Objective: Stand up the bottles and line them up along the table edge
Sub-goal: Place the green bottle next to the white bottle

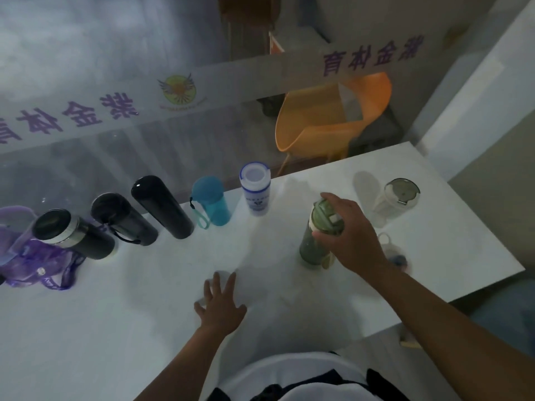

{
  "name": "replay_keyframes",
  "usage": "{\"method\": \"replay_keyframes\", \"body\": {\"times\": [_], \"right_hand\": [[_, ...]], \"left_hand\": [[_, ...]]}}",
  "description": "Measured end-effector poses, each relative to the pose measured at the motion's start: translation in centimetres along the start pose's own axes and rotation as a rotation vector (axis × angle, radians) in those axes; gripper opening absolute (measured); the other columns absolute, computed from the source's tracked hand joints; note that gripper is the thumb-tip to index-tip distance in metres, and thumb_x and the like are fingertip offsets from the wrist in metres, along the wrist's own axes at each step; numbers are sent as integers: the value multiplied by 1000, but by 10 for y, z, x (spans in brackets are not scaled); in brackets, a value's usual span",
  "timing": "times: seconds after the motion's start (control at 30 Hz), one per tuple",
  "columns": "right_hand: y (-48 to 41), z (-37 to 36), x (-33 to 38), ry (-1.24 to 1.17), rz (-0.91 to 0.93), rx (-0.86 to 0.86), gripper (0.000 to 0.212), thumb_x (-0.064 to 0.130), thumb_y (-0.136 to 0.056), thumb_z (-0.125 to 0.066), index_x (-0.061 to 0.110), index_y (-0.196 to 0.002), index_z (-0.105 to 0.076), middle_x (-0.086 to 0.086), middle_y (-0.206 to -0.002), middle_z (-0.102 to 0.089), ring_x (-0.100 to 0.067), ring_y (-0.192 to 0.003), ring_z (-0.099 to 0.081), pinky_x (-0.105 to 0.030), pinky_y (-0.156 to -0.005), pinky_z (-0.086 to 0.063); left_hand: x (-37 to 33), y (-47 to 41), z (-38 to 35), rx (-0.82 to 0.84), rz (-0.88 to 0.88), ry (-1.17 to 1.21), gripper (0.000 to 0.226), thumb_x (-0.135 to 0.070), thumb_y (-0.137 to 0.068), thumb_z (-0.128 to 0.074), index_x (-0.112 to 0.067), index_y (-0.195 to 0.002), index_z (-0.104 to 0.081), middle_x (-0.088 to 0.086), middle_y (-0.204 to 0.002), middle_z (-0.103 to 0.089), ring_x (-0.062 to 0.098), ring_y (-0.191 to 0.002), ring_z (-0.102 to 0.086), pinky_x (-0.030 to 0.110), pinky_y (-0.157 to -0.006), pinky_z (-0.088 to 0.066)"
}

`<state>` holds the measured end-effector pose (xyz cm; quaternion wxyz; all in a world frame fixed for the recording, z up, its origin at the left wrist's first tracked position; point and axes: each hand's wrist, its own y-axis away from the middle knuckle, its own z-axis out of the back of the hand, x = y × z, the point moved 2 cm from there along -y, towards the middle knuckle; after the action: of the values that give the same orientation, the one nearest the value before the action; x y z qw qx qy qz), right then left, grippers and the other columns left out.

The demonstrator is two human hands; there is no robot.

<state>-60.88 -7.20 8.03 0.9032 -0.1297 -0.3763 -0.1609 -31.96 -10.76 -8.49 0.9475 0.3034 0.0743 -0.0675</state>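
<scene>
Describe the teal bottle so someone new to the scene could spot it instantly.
Start at the far edge of the white table, against the glass wall, where a row of upright bottles stands. The teal bottle is between the tall black flask on its left and the white bottle with a blue-rimmed lid on its right. It is the only translucent teal one, short, with a domed lid and a loop strap hanging off its side.

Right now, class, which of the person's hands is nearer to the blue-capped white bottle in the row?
Right. The right hand grips the green bottle, a short way right of the blue-capped white bottle. The left hand lies flat on the table, farther toward the person.
</scene>
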Motion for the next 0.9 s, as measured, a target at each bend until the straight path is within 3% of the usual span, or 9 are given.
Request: {"method": "replay_keyframes", "body": {"times": [0.13,0.27,0.4,0.7,0.9], "right_hand": [[-40,6,-3,17,-80,90,74,32,-73,-79,31,-139,-44,1,-122,-54,-17,-108,-56,-31,-89,-53],[-82,6,2,50,-39,114,71,36,-74,-77,33,-136,-43,1,-126,-54,-19,-113,-55,-41,-96,-51],[-125,2,3,16,-14,79,72,36,-75,-77,36,-137,-40,3,-132,-50,-19,-118,-52,-41,-98,-47],[-182,-8,3,51,88,73,69,28,-75,-77,36,-133,-42,-5,-122,-47,-20,-105,-49,-38,-84,-53],[-181,-18,0,70,118,113,69,29,-74,-78,33,-134,-44,-5,-119,-46,-13,-97,-44,-26,-76,-38]], "left_hand": [[5,1,3,28,-45,-24,87,-51,-88,-55,-46,-150,4,-3,-162,16,26,-150,10,58,-115,-16],[9,-2,4,59,-60,-56,86,-49,-89,-55,-47,-150,6,-4,-161,19,25,-150,11,58,-115,-17],[7,-3,5,64,-44,-40,85,-49,-88,-55,-48,-150,4,-6,-161,18,23,-150,10,59,-113,-21],[-4,-5,1,52,47,39,86,-44,-87,-59,-46,-151,-2,-8,-162,12,24,-149,6,55,-107,-37],[-18,5,-5,12,138,108,88,-42,-85,-61,-48,-150,-1,-9,-162,12,25,-149,4,55,-110,-33]]}}
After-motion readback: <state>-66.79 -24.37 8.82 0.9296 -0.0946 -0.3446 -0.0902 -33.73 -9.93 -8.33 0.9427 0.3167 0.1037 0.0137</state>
